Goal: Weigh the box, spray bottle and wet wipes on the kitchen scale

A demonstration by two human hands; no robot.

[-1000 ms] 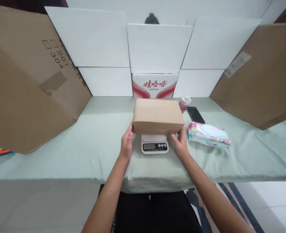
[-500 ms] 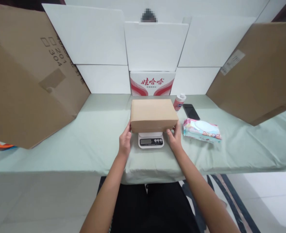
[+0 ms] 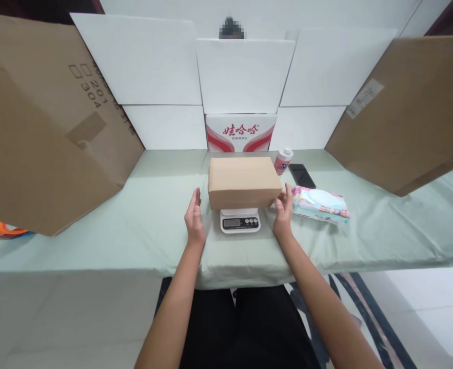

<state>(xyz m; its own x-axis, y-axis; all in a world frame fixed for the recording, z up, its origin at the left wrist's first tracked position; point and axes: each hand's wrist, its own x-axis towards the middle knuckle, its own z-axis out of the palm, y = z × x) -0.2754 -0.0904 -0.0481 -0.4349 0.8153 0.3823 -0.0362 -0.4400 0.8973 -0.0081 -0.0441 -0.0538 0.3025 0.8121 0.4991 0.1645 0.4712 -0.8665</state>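
A closed brown cardboard box (image 3: 243,182) rests on a small white digital scale (image 3: 240,221) in the middle of the pale green table (image 3: 141,230). My left hand (image 3: 194,219) is open, palm facing the box, a short gap away from its left end. My right hand (image 3: 284,211) is open beside the box's right front corner, fingertips at or just off the cardboard. Neither hand holds anything. The scale's display faces me; its reading is too small to make out.
A pack of wet wipes (image 3: 320,204), a black phone (image 3: 301,176) and a small white bottle (image 3: 283,161) lie right of the box. A red-and-white carton (image 3: 240,132) stands behind it. Large cardboard sheets (image 3: 45,123) and white panels (image 3: 245,77) wall in the table.
Both hands have let go of the box, which now rests on the scale. My left hand moved away to the left and opened; my right hand eased off the right corner.
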